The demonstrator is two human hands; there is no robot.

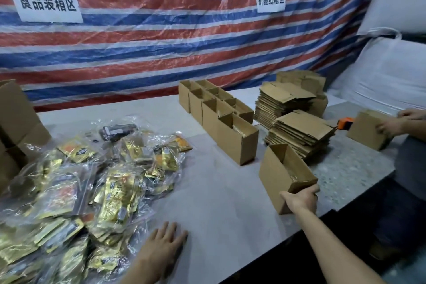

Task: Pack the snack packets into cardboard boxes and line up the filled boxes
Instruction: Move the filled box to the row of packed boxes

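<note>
A heap of gold and orange snack packets in clear bags (76, 193) covers the table's left side. My left hand (164, 243) lies flat and open on the grey table (219, 210), just right of the heap. My right hand (300, 198) grips the near end of an open cardboard box (280, 173) with a packet inside. Behind it, several open boxes (221, 117) stand in a double row running back toward the tarp.
Two stacks of flat folded cartons (297, 131) sit at the right rear. Another person's hands (389, 125) hold a box (366, 132) at the far right, beside an orange tape dispenser (345, 122). Larger cartons (16, 122) stand at the left edge. A striped tarp (161, 41) hangs behind.
</note>
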